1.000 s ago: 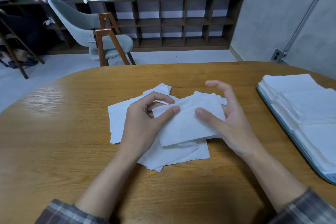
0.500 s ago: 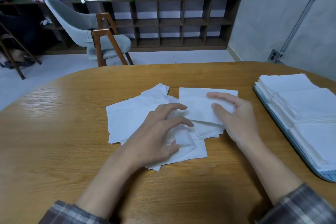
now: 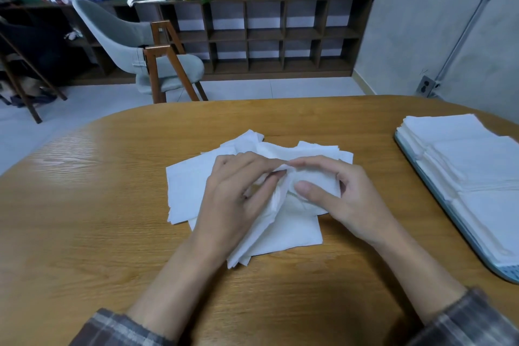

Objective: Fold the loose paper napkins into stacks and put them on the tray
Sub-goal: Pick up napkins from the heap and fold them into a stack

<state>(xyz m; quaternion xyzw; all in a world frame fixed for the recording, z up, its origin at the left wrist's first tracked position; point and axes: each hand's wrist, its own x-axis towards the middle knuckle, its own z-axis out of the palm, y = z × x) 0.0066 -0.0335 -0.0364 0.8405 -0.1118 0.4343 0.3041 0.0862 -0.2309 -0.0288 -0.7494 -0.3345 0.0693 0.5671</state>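
Note:
A loose heap of white paper napkins (image 3: 185, 191) lies spread on the wooden table (image 3: 84, 219) in front of me. My left hand (image 3: 236, 196) and my right hand (image 3: 337, 194) meet over the middle of the heap. Both pinch one crumpled napkin (image 3: 317, 185) between thumb and fingers, its top edge lifted off the pile. At the right edge, a light blue tray (image 3: 438, 194) carries rows of folded white napkin stacks (image 3: 477, 166).
Beyond the table's far edge stand a grey chair with wooden legs (image 3: 146, 53) and a low dark shelf unit (image 3: 280, 34) with potted plants on top. A grey wall with an outlet (image 3: 427, 86) is at the right.
Both hands have come together over the heap's middle and taken hold of one napkin, which now rises crumpled between them. Earlier the right hand lay flat on a napkin further right.

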